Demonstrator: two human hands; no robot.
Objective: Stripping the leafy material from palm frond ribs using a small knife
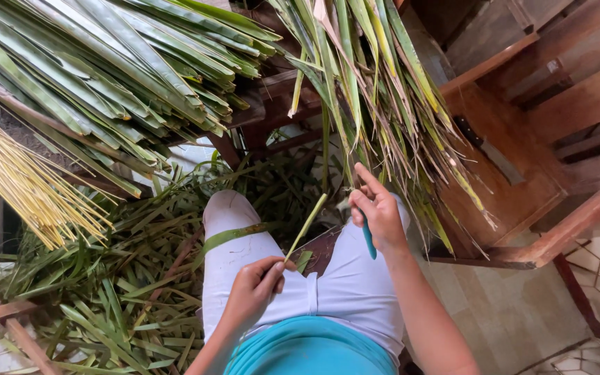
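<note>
My left hand (pixel 255 285) rests on my thigh and pinches the lower end of a thin pale green leaf midrib (pixel 305 228) that slants up to the right. My right hand (pixel 378 212) is raised beside my right knee, closed around a small tool with a teal handle (pixel 369 242), its thumb and forefinger up against a hanging bundle of long green and yellowing palm leaves (pixel 376 104). I sit in white trousers and a teal top.
A big sheaf of green palm fronds (pixel 105 76) lies across the upper left. A bundle of yellow stripped midribs (pixel 22 180) fans out at left. Cut leaf strips (pixel 126 292) litter the floor. A wooden chair (pixel 522 180) with a knife (pixel 487 149) stands at right.
</note>
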